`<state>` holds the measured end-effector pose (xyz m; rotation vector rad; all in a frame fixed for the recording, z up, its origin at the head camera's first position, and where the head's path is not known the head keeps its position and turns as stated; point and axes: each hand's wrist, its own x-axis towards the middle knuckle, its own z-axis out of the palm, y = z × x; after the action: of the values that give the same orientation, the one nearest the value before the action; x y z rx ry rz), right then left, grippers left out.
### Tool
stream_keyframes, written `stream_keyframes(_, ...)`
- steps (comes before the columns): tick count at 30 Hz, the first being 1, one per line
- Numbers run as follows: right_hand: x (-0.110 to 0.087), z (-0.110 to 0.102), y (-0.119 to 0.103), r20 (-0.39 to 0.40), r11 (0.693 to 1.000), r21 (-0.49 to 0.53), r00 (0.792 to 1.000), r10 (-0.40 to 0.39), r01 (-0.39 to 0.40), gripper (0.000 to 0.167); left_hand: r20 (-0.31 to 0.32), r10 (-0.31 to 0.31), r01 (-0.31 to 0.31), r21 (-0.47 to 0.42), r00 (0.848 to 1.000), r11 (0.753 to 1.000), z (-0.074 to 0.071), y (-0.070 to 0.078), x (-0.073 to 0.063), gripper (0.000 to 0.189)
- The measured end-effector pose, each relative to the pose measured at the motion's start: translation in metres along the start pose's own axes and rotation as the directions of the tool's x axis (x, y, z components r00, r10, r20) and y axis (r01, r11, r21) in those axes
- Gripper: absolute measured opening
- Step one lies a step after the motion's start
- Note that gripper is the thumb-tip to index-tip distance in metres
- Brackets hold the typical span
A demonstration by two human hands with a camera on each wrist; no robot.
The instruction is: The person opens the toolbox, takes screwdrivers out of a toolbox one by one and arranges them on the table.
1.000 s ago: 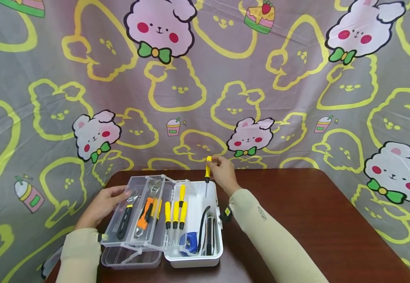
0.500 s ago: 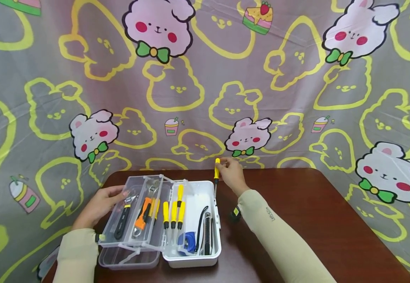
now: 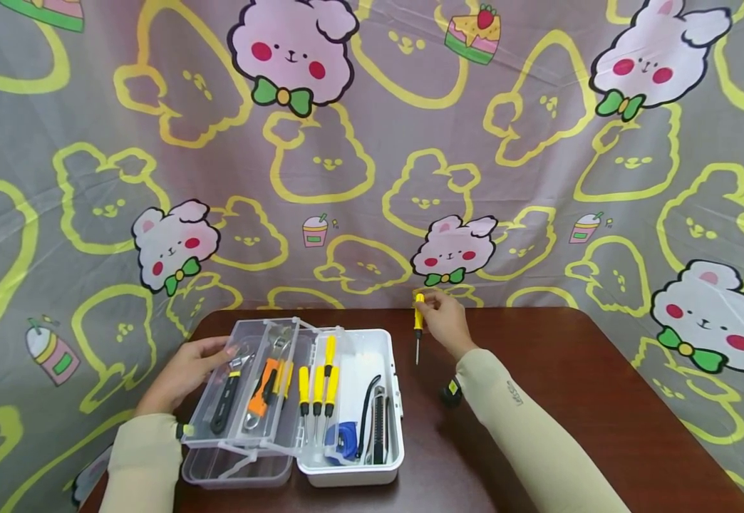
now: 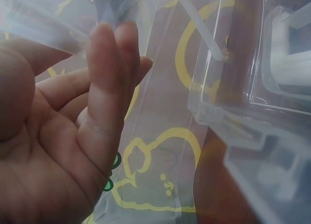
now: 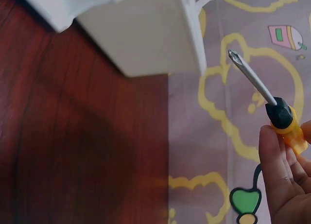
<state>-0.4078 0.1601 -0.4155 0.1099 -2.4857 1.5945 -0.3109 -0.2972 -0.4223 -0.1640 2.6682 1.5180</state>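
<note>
My right hand (image 3: 447,322) pinches a yellow-handled screwdriver (image 3: 419,320) by its handle, shaft pointing down, over the table to the right of the white toolbox (image 3: 365,343). In the right wrist view, the screwdriver's metal shaft (image 5: 252,79) ends in a cross-shaped tip. At the left, my left hand (image 3: 179,374) grips the outer edge of the toolbox's clear folded-out tray (image 3: 200,420), thumb over the edge. That tray holds a black-handled adjustable wrench (image 3: 225,405) and an orange-and-black tool (image 3: 261,388). Several yellow screwdrivers (image 3: 318,388) lie in the middle section.
In the toolbox's base are a blue coiled item (image 3: 346,439), a black bent rod (image 3: 367,413) and a utility knife (image 3: 380,424). Beneath lies the dark red-brown table (image 3: 539,385). A patterned curtain (image 3: 359,142) hangs behind its back edge.
My right hand has carried the screwdriver rightward, from over the white toolbox past its right wall and out over the table. My left hand has kept its place on the clear tray.
</note>
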Motion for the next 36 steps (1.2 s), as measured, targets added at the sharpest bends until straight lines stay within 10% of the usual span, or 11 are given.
stream_keyframes(36, 0.007, -0.018, 0.072, -0.031, 0.982, -0.157, 0.994, 0.1, -0.104, 0.034, 0.036, 0.047, -0.045, -0.065, 0.998, 0.997, -0.004, -0.001, -0.003, 0.068)
